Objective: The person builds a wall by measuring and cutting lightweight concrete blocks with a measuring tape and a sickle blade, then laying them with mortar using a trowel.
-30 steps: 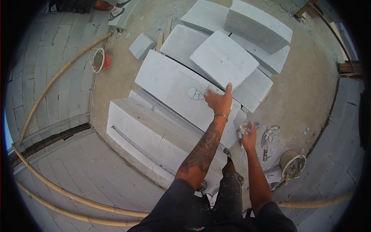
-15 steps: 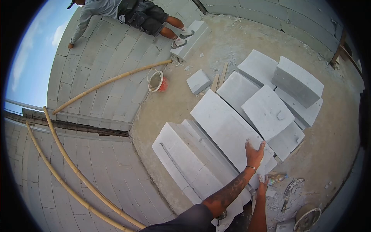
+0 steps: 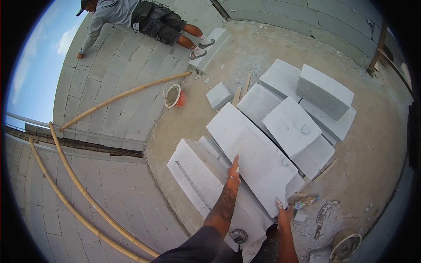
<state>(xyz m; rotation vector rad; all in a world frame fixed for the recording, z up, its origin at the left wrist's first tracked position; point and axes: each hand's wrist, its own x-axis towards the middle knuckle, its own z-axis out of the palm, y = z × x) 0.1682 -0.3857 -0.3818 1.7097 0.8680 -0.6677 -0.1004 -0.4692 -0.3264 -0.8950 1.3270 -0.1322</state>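
Observation:
A large white slab block (image 3: 254, 151) lies tilted on top of a stepped white block (image 3: 193, 171) in front of me. My left hand (image 3: 234, 169) presses flat against the slab's near left edge, fingers stretched along it. Gripping the slab's nearest corner from below is my right hand (image 3: 283, 213). Behind the slab, more white blocks (image 3: 291, 125) are stacked, with one thick block (image 3: 324, 91) on top at the back.
Another person (image 3: 140, 15) crouches on the curved block wall at the top left. A red bucket (image 3: 175, 95), a small block (image 3: 219, 95) and long bamboo poles (image 3: 83, 193) lie nearby. A bottle (image 3: 303, 203) and a bucket (image 3: 346, 245) sit at the lower right.
My left hand slid from the slab's far right edge to its near left edge. My right hand rose to the slab's near corner. The view swung up to show the other person.

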